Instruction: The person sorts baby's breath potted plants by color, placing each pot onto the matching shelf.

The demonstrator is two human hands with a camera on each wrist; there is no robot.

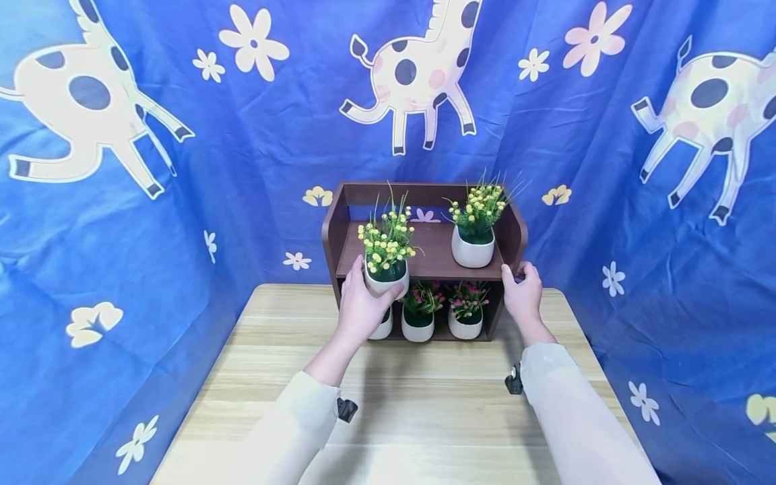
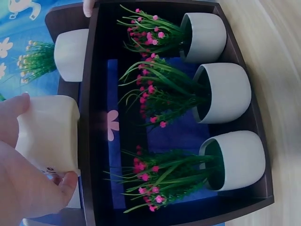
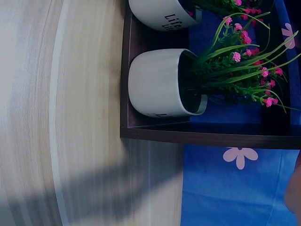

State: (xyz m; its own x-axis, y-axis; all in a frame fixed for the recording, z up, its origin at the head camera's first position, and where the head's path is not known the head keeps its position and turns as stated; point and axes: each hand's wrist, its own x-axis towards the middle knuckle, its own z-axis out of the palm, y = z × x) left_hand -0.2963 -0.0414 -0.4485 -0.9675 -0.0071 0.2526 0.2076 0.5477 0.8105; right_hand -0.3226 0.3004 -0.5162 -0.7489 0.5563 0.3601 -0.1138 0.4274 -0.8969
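Note:
My left hand (image 1: 362,308) grips a white pot (image 1: 386,285) of yellow flowers, thumb and fingers on opposite sides. This pot is at the left front of the upper level of a dark brown two-level shelf (image 1: 424,250); I cannot tell whether its base touches the board. My right hand (image 1: 525,294) holds the shelf's right side panel, its thumb at the front edge. Another white pot with yellow flowers (image 1: 473,252) stands at the upper right. Below, three white pots with pink flowers (image 2: 237,160) stand in a row; the left one is partly hidden in the head view.
The shelf stands on a light wooden table (image 1: 424,411) near its back edge. Blue curtains (image 1: 273,155) with giraffes and flowers surround the table on the back and both sides. Dark wrist cameras (image 1: 347,409) sit at both sleeves.

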